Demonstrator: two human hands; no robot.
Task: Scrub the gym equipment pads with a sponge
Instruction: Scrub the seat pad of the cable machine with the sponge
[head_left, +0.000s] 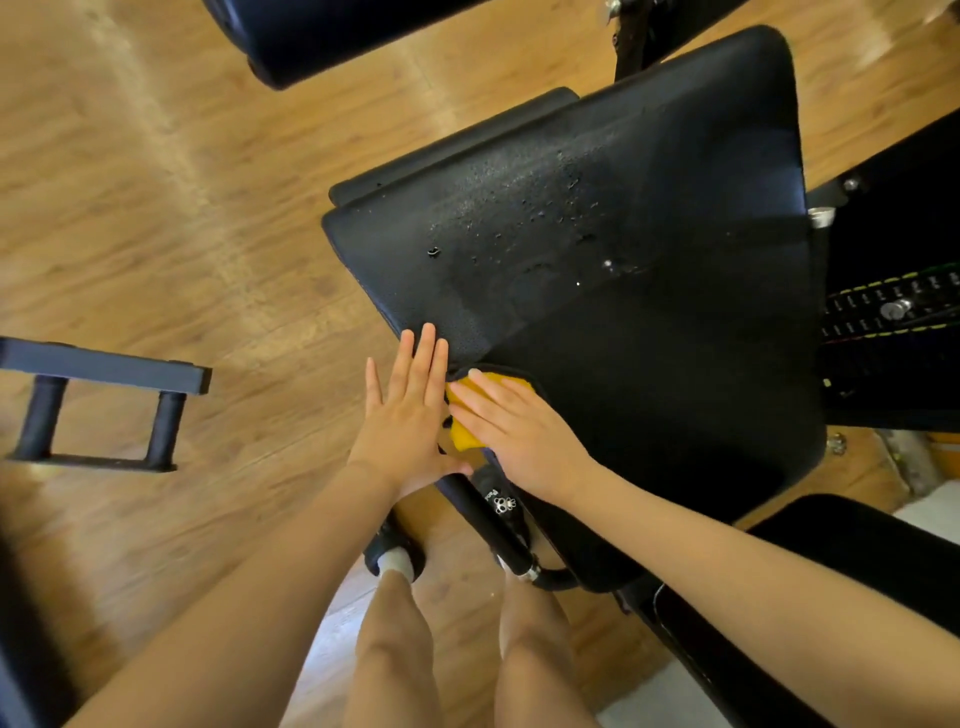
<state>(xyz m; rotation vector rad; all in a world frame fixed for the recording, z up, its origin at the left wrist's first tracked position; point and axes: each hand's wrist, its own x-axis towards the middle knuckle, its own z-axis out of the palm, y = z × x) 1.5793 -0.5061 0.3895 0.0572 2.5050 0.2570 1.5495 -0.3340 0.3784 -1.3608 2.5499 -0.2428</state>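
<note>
**Yellow sponge pressed on the near corner of the wet black pad**

The large black textured vinyl seat pad (623, 249) of the gym machine has water drops on its upper middle part. At its near left corner lies the yellow sponge (464, 415). The right hand (514, 431) lies flat on the sponge with straight fingers, pressing it to the pad, not curled around it. The left hand (410, 415) is also flat, with the fingers straight and a little spread, just beside the sponge at the edge of the pad. Under the machine is a light brown wooden floor (156, 208).
</note>
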